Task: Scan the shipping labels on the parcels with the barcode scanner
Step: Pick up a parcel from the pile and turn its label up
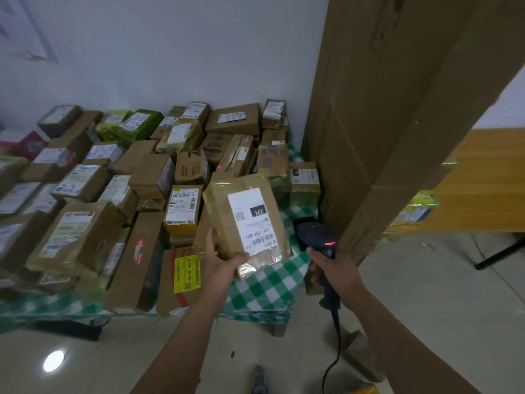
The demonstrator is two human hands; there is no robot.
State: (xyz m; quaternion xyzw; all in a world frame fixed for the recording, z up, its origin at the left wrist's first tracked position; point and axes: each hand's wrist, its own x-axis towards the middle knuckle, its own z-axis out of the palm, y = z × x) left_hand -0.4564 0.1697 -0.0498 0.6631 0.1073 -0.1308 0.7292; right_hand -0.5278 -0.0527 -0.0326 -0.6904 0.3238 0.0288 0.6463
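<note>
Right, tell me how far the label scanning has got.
Done: nothing marks any parcel as scanned, so I cannot tell. In hand: the left hand holds a taped parcel, label up; the right hand grips the scanner beside it, red light on. Left: possibly the many parcels piled on the checked cloth.

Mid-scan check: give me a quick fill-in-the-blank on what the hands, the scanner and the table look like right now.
The left hand holds up a brown parcel whose white label shows the number ____.
The right hand grips the barcode scanner, whose indicator light glows ____.
The tablecloth is checked white and ____.
Missing words: 231; red; green.
</note>
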